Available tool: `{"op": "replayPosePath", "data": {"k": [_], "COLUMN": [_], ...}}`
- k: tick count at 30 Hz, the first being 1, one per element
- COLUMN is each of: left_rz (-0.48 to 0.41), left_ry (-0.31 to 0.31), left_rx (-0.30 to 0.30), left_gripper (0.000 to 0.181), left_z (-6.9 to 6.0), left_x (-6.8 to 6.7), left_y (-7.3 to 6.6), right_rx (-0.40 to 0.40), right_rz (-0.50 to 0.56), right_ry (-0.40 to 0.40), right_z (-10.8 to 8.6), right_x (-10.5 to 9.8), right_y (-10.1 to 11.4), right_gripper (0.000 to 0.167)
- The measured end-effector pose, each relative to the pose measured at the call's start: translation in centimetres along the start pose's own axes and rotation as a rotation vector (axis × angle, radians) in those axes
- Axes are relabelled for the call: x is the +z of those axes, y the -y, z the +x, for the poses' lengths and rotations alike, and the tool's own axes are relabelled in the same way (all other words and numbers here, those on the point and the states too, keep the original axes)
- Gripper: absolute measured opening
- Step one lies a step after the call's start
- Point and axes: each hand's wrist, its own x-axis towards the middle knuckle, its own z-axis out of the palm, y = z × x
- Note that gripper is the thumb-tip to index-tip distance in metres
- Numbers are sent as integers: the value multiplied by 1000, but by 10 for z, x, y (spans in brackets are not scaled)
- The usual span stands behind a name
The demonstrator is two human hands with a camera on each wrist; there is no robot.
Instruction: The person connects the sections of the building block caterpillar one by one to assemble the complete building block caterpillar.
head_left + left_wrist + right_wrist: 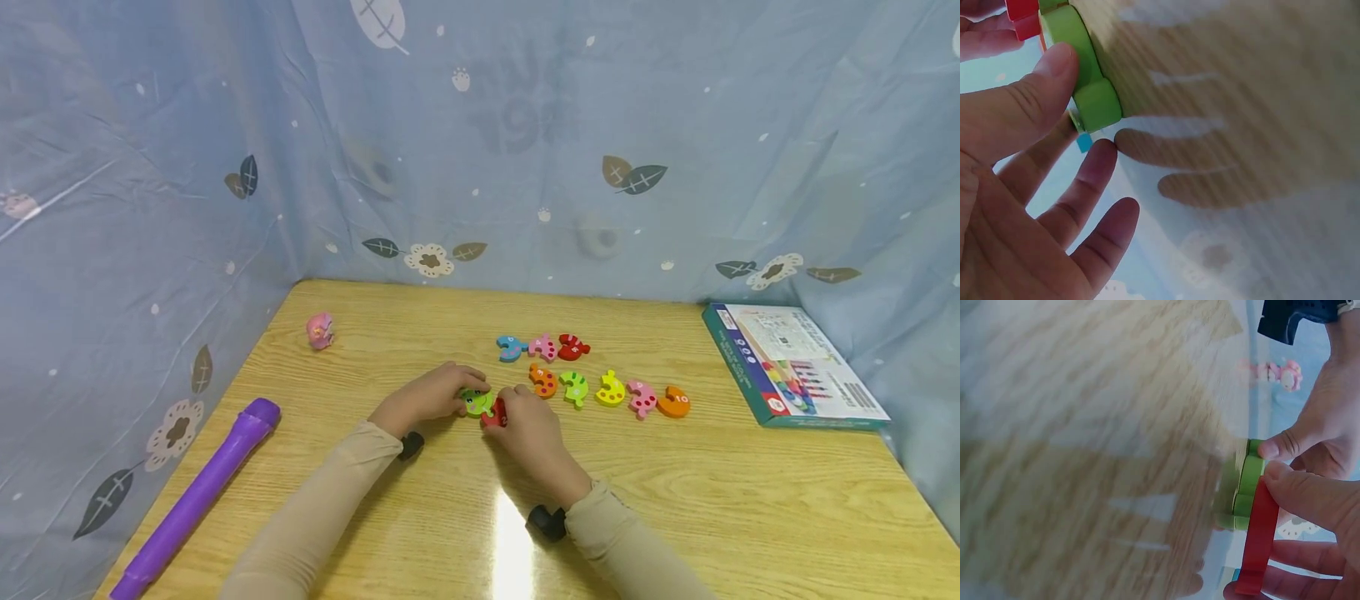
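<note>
The left hand (pixel 435 395) pinches a green smiling-face piece (pixel 477 402) between thumb and fingers on the wooden table. Its thumb lies on the green edge (pixel 1089 75) in the left wrist view, with the other fingers spread. Directly beside it, the right hand (pixel 531 429) grips a red piece (pixel 495 412) against the green one. In the right wrist view the right thumb rests near where the red piece (pixel 1260 534) meets the green piece (pixel 1251 475), with fingers on the far side. How tightly the two pieces fit together cannot be told.
Blue (pixel 511 348), pink (pixel 543 347) and red (pixel 573 347) pieces lie behind the hands. An orange piece (pixel 542 381) and several others run rightward. A box (pixel 806 367) lies at the right, a pink figurine (pixel 320 331) back left, a purple stick (pixel 198 500) along the left edge.
</note>
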Motion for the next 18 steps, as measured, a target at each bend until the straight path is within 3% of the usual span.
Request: {"op": "replayPosePath", "data": {"k": [18], "left_rz": [-6], "left_ry": [47], "left_rx": [40], "left_gripper": [56], "left_z": [6], "left_x": [-3], "left_y": [-2], "right_rx": [69], "right_rz": [-49], "right_ry": [13], "right_z": [-2], "right_x": [7], "right_y": [8], "right_gripper": [46]}}
